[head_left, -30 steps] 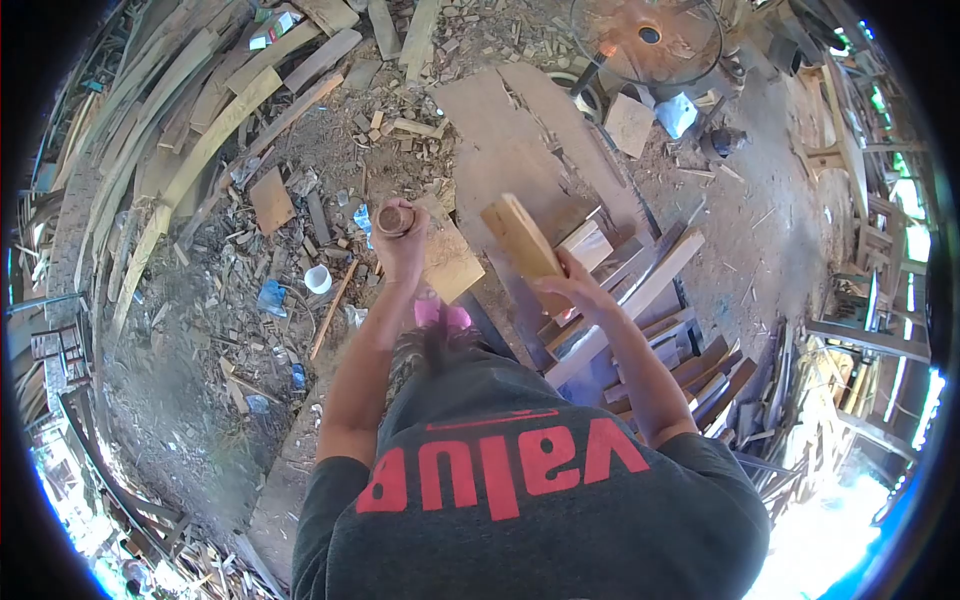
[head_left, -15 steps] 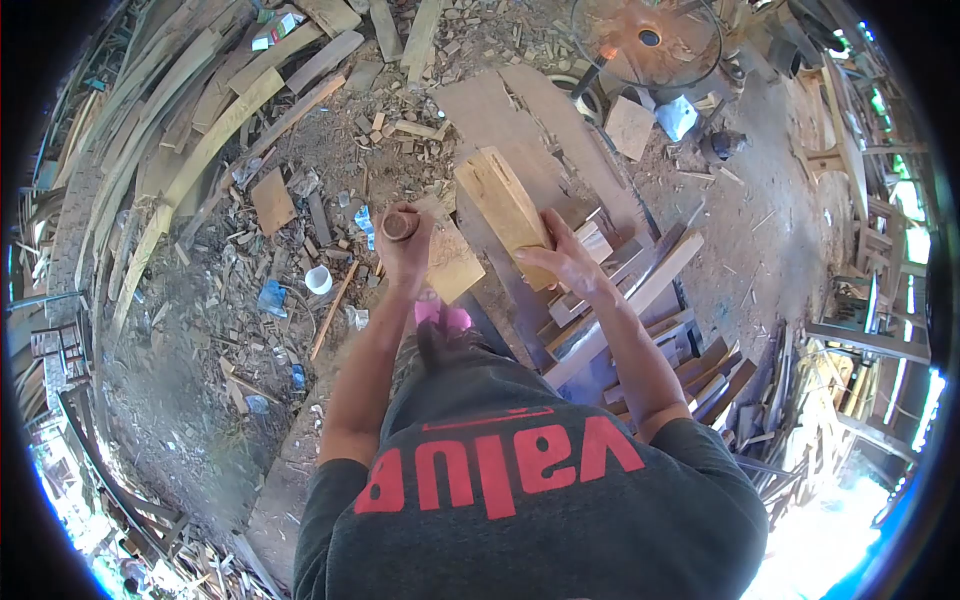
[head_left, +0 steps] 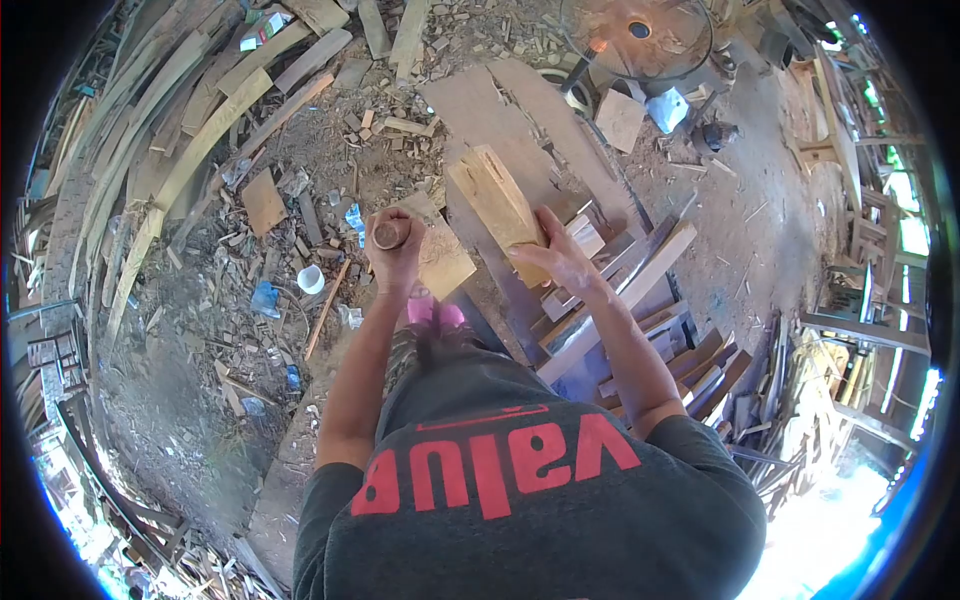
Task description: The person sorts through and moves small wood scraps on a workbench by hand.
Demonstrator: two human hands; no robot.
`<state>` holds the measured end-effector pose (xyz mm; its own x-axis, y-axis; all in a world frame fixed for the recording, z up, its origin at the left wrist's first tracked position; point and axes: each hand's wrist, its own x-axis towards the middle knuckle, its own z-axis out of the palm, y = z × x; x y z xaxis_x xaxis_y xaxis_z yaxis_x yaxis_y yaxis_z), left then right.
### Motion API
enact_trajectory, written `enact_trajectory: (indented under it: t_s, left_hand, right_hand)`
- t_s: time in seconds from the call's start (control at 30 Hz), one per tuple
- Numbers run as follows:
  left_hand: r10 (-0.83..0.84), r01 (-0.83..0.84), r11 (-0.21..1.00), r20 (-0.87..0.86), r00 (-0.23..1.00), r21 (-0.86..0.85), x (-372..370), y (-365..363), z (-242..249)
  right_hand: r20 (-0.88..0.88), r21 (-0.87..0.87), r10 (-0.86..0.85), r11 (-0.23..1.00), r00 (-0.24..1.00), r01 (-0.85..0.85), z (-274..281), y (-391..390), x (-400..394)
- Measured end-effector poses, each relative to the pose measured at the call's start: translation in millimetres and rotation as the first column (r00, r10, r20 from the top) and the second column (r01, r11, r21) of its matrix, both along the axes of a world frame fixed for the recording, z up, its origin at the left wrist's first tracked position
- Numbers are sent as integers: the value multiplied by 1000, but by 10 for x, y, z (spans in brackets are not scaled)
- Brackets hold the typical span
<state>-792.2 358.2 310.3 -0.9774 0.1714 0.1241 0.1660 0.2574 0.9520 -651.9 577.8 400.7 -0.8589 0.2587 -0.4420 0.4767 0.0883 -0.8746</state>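
Observation:
My left hand is closed round a thick wooden handle, whose round end points up at me. The rest of what the handle belongs to is hidden below the fist. My right hand grips the near end of a long pale wooden block, thumb on its top face and fingers along its right side. The block lies tilted, its far end toward the upper left. Close to my left fist, lower down, is a flat yellowish piece of wood.
Cut wood pieces are stacked by my right forearm. A wide brown board lies ahead. Long planks are piled at left, and a white cup sits among wood scraps. A round orange-brown fan-like object stands far ahead.
The view has shifted slightly, moving the scene a little up and left. My left fist has tilted a bit, showing more of the handle's side. My right hand keeps its grip on the block.

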Motion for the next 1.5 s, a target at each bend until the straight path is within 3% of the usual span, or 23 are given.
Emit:
enact_trajectory:
  t_s: [0.07, 0.27, 0.47, 0.73, 0.9, 1.5]
  left_hand:
    - [-11, 11, 1000, -13, 1000, -7, -17, -4, 25]
    - [-28, 27, 999, 22, 999, 26, -61, -3, 34]
    - [-33, 32, 999, 27, 999, 30, -57, -12, -5]
    - [9, -9, 1000, 10, 1000, 17, -9, 21, 53]
    - [-20, 19, 999, 22, 1000, 26, -53, -21, 2]
    - [-29, 28, 999, 28, 999, 29, -7, -11, 13]
  right_hand:
    - [-84, 137, 40, 990, 996, -28, -150, 29, 20]
    - [3, -13, 0, 1000, 1000, 0, -14, -13, 33]
    - [-21, 59, 10, 998, 1000, -9, -140, 28, 62]
    - [8, -3, -22, 1000, 1000, 22, 74, -31, 17]
    - [0, -26, -29, 999, 1000, 29, -92, 7, 43]
    - [33, 67, 0, 998, 999, -3, -81, 19, 8]
